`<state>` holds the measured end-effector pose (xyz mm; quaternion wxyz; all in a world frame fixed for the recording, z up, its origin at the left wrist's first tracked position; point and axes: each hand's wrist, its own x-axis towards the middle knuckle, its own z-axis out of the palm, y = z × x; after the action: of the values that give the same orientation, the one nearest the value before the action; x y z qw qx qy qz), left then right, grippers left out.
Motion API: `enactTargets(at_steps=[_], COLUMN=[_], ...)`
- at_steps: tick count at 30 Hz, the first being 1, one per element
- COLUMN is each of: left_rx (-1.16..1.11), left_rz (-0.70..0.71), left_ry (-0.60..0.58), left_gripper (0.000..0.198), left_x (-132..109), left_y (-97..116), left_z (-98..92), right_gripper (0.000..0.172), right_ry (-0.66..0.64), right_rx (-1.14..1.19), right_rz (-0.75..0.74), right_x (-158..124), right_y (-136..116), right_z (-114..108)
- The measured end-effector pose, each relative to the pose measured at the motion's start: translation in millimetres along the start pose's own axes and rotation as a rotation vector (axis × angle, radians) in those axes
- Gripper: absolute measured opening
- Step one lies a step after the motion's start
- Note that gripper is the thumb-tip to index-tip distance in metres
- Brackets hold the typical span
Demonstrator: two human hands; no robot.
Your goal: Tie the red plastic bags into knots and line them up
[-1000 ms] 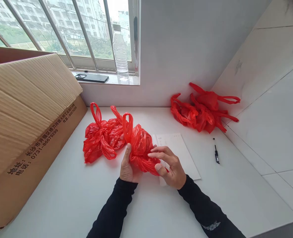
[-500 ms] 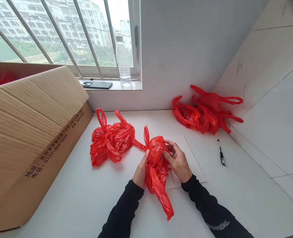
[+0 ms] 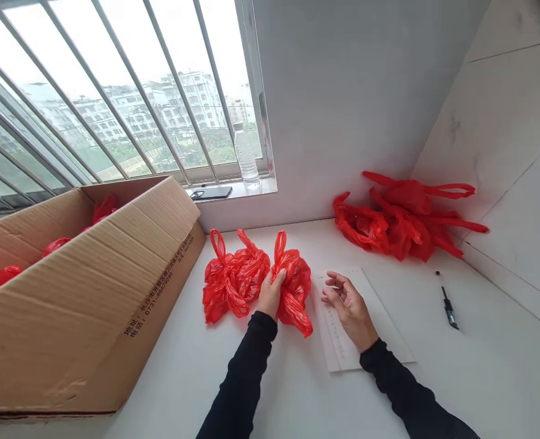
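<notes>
Left hand (image 3: 271, 295) pinches one bunched bag (image 3: 299, 283) — knot unclear; right hand (image 3: 354, 311), loosely spread, holds nothing. Corner heap (image 3: 402, 222) seems unbunched.

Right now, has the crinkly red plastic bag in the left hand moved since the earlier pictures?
Yes. Against the flat white paper sheet, the crinkly red plastic bag has moved left and no longer overlaps it.
</notes>
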<state>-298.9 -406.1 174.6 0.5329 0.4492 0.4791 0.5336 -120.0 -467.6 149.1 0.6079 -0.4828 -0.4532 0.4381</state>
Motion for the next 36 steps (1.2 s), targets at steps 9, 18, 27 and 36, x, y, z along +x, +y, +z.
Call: enactTargets(at_steps=[9,18,27,36], left_rx=[0.729,1.292,1.470,1.527], left_rz=[0.449,0.338,0.457,0.044], left_ry=[0.223,0.054,0.143,0.313], left_gripper=[0.075,0.067,0.062,0.080], left_x=[10,34,17,13], left_y=[13,-8,6,9], left_z=[11.7,-7.3,-8.6,-43.8], right_gripper=[0.042,0.029,0.026,0.024], right_ry=[0.052,0.058,0.055,0.017], right_rx=[-0.013,0.017,0.015,-0.008], right_rz=[-0.002,-0.024,-0.037,-0.018], right_x=[6,9,9,8], right_y=[-2,-8,-6,-5], right_z=[5,7,8,7])
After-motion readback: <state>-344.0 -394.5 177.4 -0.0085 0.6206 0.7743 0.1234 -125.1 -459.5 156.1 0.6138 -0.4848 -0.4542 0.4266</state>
